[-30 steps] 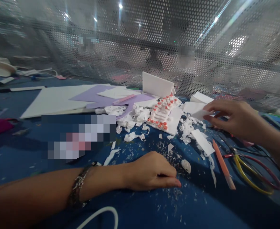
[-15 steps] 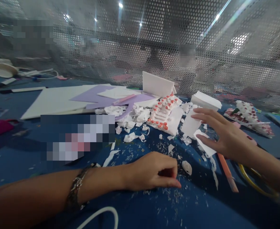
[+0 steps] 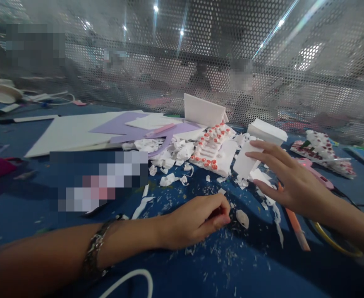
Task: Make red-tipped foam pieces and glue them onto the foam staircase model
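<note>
My left hand [image 3: 197, 219] rests on the blue table [image 3: 200, 273] with its fingers curled in a pinch, and what they hold is hidden. A small white scrap [image 3: 242, 218] lies just right of its fingertips. My right hand [image 3: 289, 180] reaches in from the right with fingers spread over a white foam piece [image 3: 244, 163] and touches it. Behind them stands a white stepped foam model with red dots [image 3: 211, 149], ringed by several white scraps [image 3: 169, 157].
A perforated metal screen [image 3: 182, 62] closes off the back. White and purple sheets [image 3: 107, 128] lie at the left. An orange knife [image 3: 295, 225], yellow-handled tool [image 3: 334, 240], pink glue gun [image 3: 317, 174] and a second dotted model [image 3: 323, 151] sit at the right. A white cable [image 3: 129, 281] curls near the front.
My right hand came down and left from holding a white piece in the air and now lies spread on the foam piece. My left hand lifted slightly and curled tighter.
</note>
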{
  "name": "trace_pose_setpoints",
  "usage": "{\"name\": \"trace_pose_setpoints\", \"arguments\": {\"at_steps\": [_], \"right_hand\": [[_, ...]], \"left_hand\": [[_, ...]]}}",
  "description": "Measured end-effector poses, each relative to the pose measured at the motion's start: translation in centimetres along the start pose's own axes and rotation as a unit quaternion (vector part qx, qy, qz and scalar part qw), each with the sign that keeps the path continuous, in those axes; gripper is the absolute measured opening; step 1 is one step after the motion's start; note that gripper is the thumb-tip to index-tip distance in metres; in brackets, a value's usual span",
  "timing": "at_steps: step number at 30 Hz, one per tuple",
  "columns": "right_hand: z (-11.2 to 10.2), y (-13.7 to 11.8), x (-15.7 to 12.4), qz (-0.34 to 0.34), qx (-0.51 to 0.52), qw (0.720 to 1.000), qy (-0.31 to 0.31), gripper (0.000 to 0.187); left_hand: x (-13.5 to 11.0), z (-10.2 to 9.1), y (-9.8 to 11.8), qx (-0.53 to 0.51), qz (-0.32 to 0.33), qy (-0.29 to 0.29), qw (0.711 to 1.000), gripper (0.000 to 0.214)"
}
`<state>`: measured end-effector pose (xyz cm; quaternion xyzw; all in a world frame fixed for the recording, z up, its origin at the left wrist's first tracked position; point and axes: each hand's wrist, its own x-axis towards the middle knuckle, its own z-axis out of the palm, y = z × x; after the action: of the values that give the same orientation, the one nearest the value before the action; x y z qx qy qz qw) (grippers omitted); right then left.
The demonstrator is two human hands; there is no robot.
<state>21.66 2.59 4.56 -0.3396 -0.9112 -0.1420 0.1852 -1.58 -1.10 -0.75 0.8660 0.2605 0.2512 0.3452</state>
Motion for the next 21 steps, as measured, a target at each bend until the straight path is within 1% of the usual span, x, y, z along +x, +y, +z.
{"name": "trace_pose_setpoints", "arguments": {"at_steps": [3,9,14,17,21], "right_hand": [[-0.22,-0.15,-0.07,-0.004,-0.013,1.0,0.002,0.042],[-0.29,-0.24,-0.11,-0.006,-0.018,1.0,-0.013,0.042],[0.01,-0.22,-0.15,-0.006,-0.014,0.999,-0.03,0.04],[0.02,-0.12,-0.21,-0.014,-0.019,0.999,-0.032,0.04],[-0.43,0.21,-0.2,-0.015,-0.03,0.999,-0.015,0.043]], "left_hand": [[-0.09,0.04,-0.04,0.009,-0.012,-0.011,1.0,0.017],[-0.08,0.05,0.23,0.037,-0.046,-0.058,0.997,0.01],[-0.06,0.17,0.14,0.046,-0.058,-0.06,0.995,0.011],[-0.09,0.29,-0.25,0.05,-0.028,-0.064,0.996,0.015],[-0.09,0.42,-0.68,0.026,0.06,-0.064,0.996,0.03]]}}
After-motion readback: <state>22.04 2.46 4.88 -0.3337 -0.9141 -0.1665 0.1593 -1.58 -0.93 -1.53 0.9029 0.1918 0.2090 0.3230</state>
